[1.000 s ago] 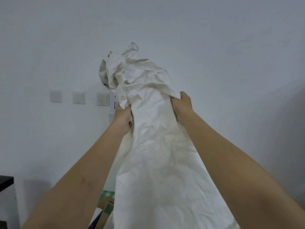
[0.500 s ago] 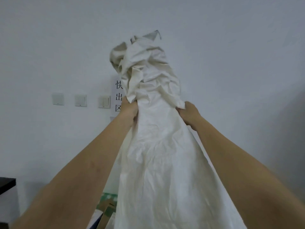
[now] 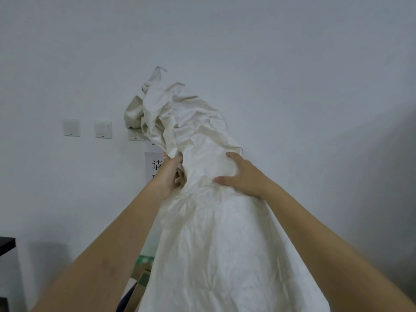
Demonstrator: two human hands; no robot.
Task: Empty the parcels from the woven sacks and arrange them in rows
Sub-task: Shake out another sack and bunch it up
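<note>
A white woven sack (image 3: pixel 216 233) hangs upside down in front of me, its crumpled closed end bunched up at the top. My left hand (image 3: pixel 170 176) grips the sack's left side just under the bunched end. My right hand (image 3: pixel 242 176) holds the right side at the same height, thumb and fingers curled round the fabric. Below my left forearm, the corner of a cardboard parcel (image 3: pixel 140 280) with green print shows beside the sack. The sack's mouth is out of view below.
A white wall fills the view, with light switches (image 3: pixel 103 129) and a paper notice (image 3: pixel 154 165) behind the sack. A dark table edge (image 3: pixel 6 244) juts in at the far left.
The sack's bunched top has dropped lower and swung left. My right hand has shifted its hold, now with fingers wrapped over the front of the fabric.
</note>
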